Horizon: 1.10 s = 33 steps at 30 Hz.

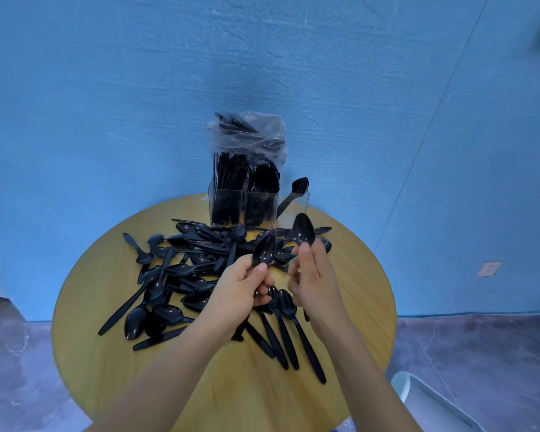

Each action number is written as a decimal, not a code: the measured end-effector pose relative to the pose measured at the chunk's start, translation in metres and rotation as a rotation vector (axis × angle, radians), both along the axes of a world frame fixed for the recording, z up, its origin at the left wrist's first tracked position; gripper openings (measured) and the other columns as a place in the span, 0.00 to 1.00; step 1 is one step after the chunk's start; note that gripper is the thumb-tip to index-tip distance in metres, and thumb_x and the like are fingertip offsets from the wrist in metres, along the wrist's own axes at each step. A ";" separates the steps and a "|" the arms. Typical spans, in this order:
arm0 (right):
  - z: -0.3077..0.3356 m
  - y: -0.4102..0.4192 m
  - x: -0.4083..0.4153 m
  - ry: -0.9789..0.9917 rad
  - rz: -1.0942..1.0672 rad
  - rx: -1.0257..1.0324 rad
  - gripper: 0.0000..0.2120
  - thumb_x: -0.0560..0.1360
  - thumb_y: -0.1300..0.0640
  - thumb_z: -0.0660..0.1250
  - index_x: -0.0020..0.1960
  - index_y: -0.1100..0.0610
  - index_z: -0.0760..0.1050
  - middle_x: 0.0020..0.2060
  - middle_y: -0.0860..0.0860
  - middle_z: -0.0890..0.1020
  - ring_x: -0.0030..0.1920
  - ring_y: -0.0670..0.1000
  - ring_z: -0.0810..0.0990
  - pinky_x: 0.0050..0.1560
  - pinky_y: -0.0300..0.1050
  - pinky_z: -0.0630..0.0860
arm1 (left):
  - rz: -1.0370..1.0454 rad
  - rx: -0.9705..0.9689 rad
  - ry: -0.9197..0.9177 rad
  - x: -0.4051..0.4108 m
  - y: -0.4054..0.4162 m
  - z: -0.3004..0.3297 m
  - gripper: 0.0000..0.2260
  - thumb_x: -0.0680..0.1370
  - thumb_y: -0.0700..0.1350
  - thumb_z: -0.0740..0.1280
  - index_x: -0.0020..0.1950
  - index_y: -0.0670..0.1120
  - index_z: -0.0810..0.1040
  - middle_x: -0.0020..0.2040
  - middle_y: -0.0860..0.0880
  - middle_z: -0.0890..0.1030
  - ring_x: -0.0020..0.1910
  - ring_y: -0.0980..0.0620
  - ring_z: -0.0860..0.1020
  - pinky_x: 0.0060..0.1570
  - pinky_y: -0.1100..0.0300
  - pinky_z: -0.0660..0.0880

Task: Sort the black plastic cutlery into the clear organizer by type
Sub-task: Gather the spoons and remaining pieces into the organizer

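My left hand (242,286) grips a black plastic spoon (264,250) by its neck, bowl pointing up. My right hand (309,275) pinches a second black spoon (304,229), bowl up, a little higher and to the right. Both are held above a heap of loose black spoons (181,272) spread over the round yellow table (113,363). The clear organizer (289,201) stands at the table's far edge. Its left and middle compartments are packed with upright black cutlery. Its right compartment holds a single spoon (298,188) leaning to the right.
A clear plastic bag of black cutlery (250,132) sits behind and above the organizer against the blue wall. Several spoons (289,332) lie side by side below my hands. A white object (430,403) shows at the lower right, off the table.
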State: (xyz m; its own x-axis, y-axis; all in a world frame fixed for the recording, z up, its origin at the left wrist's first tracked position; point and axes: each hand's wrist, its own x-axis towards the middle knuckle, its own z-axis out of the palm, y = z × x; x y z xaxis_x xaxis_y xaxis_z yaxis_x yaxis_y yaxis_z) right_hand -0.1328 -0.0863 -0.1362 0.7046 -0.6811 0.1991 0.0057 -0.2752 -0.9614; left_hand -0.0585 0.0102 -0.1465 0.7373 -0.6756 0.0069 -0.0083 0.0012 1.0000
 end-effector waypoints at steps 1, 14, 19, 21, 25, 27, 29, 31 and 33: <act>-0.001 0.004 0.001 0.008 -0.008 0.009 0.13 0.82 0.52 0.51 0.45 0.56 0.69 0.35 0.49 0.72 0.33 0.46 0.69 0.36 0.42 0.66 | -0.001 -0.019 0.031 -0.002 0.001 -0.001 0.09 0.82 0.41 0.56 0.44 0.43 0.73 0.36 0.50 0.75 0.33 0.58 0.72 0.37 0.65 0.76; -0.014 0.032 0.002 -0.012 -0.134 0.239 0.02 0.75 0.59 0.68 0.46 0.57 0.75 0.35 0.55 0.80 0.37 0.51 0.81 0.39 0.48 0.79 | -0.060 -0.179 0.174 -0.021 0.017 -0.005 0.09 0.82 0.41 0.58 0.57 0.43 0.75 0.52 0.46 0.83 0.52 0.51 0.82 0.48 0.55 0.80; -0.014 0.033 0.000 0.006 -0.136 0.164 0.09 0.79 0.57 0.63 0.42 0.60 0.75 0.25 0.50 0.75 0.25 0.46 0.73 0.28 0.42 0.73 | -0.066 -0.131 0.095 -0.020 0.020 -0.010 0.09 0.82 0.43 0.57 0.56 0.46 0.76 0.36 0.50 0.77 0.38 0.52 0.77 0.42 0.56 0.77; -0.012 0.033 0.000 0.010 -0.128 0.150 0.06 0.78 0.58 0.64 0.44 0.60 0.75 0.26 0.51 0.76 0.23 0.45 0.73 0.25 0.38 0.72 | -0.095 -0.126 0.076 -0.021 0.020 -0.010 0.10 0.83 0.44 0.55 0.57 0.47 0.75 0.34 0.51 0.74 0.37 0.54 0.75 0.44 0.56 0.77; -0.011 0.032 0.000 0.001 -0.112 0.123 0.05 0.75 0.61 0.67 0.47 0.54 0.73 0.37 0.51 0.77 0.26 0.46 0.75 0.26 0.43 0.75 | -0.071 -0.031 -0.009 -0.024 0.019 -0.011 0.12 0.83 0.45 0.53 0.55 0.50 0.75 0.36 0.53 0.76 0.34 0.60 0.75 0.35 0.65 0.73; -0.011 0.031 0.000 0.030 -0.103 0.073 0.06 0.74 0.62 0.68 0.45 0.52 0.75 0.38 0.50 0.77 0.29 0.50 0.79 0.27 0.45 0.77 | -0.067 -0.017 0.000 -0.025 0.021 -0.014 0.11 0.83 0.44 0.53 0.52 0.48 0.75 0.37 0.54 0.77 0.32 0.59 0.74 0.34 0.64 0.71; -0.011 0.029 -0.001 0.057 -0.091 0.046 0.07 0.73 0.62 0.69 0.43 0.50 0.77 0.38 0.49 0.78 0.36 0.52 0.82 0.36 0.49 0.80 | -0.073 -0.005 -0.016 -0.026 0.023 -0.018 0.11 0.83 0.43 0.53 0.50 0.45 0.75 0.33 0.56 0.76 0.31 0.59 0.72 0.32 0.64 0.69; -0.014 0.024 -0.004 0.108 -0.076 0.003 0.07 0.73 0.60 0.69 0.46 0.49 0.77 0.38 0.46 0.79 0.40 0.48 0.81 0.43 0.44 0.77 | -0.037 0.007 -0.027 -0.025 0.026 -0.023 0.11 0.83 0.42 0.54 0.49 0.42 0.75 0.30 0.55 0.74 0.29 0.58 0.70 0.31 0.64 0.68; -0.019 0.016 -0.010 0.199 -0.087 -0.065 0.08 0.74 0.56 0.70 0.53 0.50 0.77 0.41 0.45 0.78 0.43 0.46 0.77 0.45 0.40 0.72 | 0.028 0.015 -0.006 -0.021 0.029 -0.028 0.13 0.83 0.42 0.54 0.45 0.41 0.74 0.29 0.53 0.71 0.28 0.58 0.69 0.31 0.64 0.69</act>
State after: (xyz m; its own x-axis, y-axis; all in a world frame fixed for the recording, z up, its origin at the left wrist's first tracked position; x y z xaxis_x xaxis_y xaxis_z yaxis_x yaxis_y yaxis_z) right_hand -0.1424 -0.0699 -0.1551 0.6733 -0.7315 0.1074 -0.2090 -0.3276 -0.9214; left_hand -0.0796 0.0389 -0.1745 0.7562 -0.6543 0.0010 -0.0140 -0.0146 0.9998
